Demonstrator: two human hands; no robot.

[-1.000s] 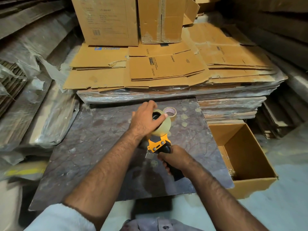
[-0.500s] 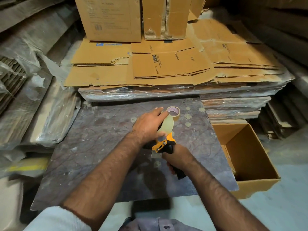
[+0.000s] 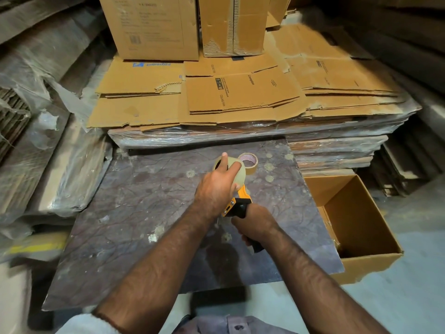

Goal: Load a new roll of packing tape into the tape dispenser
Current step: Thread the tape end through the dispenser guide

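An orange and black tape dispenser (image 3: 238, 203) is held above the dark slab (image 3: 144, 208), with my right hand (image 3: 255, 224) shut on its black handle. A pale tan tape roll (image 3: 239, 173) sits at the dispenser's top end. My left hand (image 3: 216, 186) grips that roll, one finger across its open core and the thumb on its outer face. How the roll meets the dispenser's hub is hidden by my hand. A second, smaller tape roll (image 3: 249, 161) lies flat on the slab just behind.
An open cardboard box (image 3: 356, 227) stands on the floor to the right of the slab. Flattened cartons (image 3: 240, 92) on wrapped bundles rise behind the slab, with upright boxes (image 3: 154, 27) on top. Plastic-wrapped stacks (image 3: 60, 165) crowd the left side.
My left hand has shifted its hold on the roll, with a finger now over the core. Both hands and the dispenser have tilted slightly; the camera has moved a little.
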